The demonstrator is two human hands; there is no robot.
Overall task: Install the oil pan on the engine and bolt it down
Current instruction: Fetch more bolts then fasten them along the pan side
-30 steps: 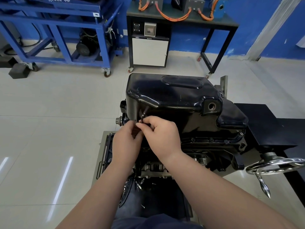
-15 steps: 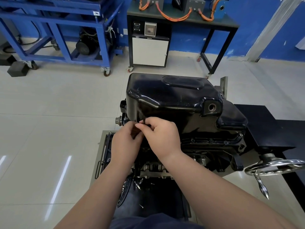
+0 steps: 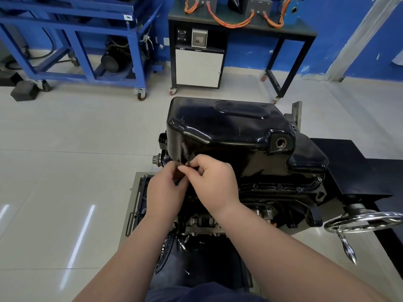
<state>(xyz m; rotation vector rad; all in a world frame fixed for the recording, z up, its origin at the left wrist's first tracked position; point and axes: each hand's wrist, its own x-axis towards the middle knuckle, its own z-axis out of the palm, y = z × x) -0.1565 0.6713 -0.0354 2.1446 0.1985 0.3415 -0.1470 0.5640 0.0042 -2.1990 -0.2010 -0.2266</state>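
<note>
A glossy black oil pan [image 3: 229, 131] sits upside-up on the engine [image 3: 272, 203], its flange carrying several bolts along the right side. My right hand [image 3: 211, 182] pinches a small dark bolt [image 3: 188, 162] between thumb and forefinger at the pan's near left corner. Just left of it, my left hand [image 3: 165, 192] has its fingers curled at the same corner, touching the right hand. What the left fingers hold is hidden. A round drain hole [image 3: 281, 142] shows on the pan's right side.
A chrome handwheel [image 3: 366, 221] of the engine stand sticks out at the right. Loose bolts lie in the black tray [image 3: 207, 258] below the engine. A blue wheeled frame [image 3: 87, 51] and a black bench [image 3: 239, 27] with orange cables stand beyond on the tiled floor.
Both hands stay at the pan's near left corner; the fingers have shifted slightly around the bolt. The view has tilted a little.
</note>
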